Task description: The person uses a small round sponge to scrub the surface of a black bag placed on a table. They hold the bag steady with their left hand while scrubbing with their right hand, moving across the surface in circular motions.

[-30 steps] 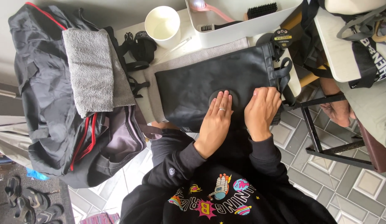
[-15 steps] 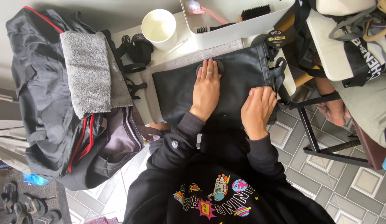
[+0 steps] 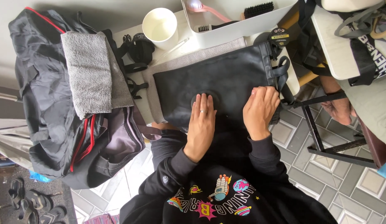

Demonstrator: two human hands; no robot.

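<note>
Pulled back toward the body since half a second ago: left hand (image 3: 201, 122), then farther up the flat black leather bag (image 3: 226, 76), now near its close edge. Unmoved over the same interval: right hand (image 3: 261, 110).

Left hand: flat, palm down, fingers straight and pressed together, fingertips on a round dark pad (image 3: 194, 101) that lies on the leather. Nothing pinched or enclosed.

Right hand: flat, fingers slightly spread, bearing on the bag just beside its looped black strap handles (image 3: 282, 72).

Bag: lying flat on a pale grey cloth (image 3: 176, 66) on the small table, directly in front of the person, between the white cup (image 3: 160, 27) and the person's body.

Probable step: working the pad over the leather in strokes. For good work:
- Keep the pad fully under the fingertips (its rim shows on both sides of them, so it could slip out).
- Keep pressure even and strokes overlapping.
- Hold the right palm firm so that the bag does not slide on the cloth.
- Steer clear of the strap hardware.

Nearby: small round black tin (image 3: 280, 36), white plastic tray with brushes (image 3: 238, 29), folded grey towel (image 3: 87, 70) on a black duffel bag (image 3: 39, 99).
</note>
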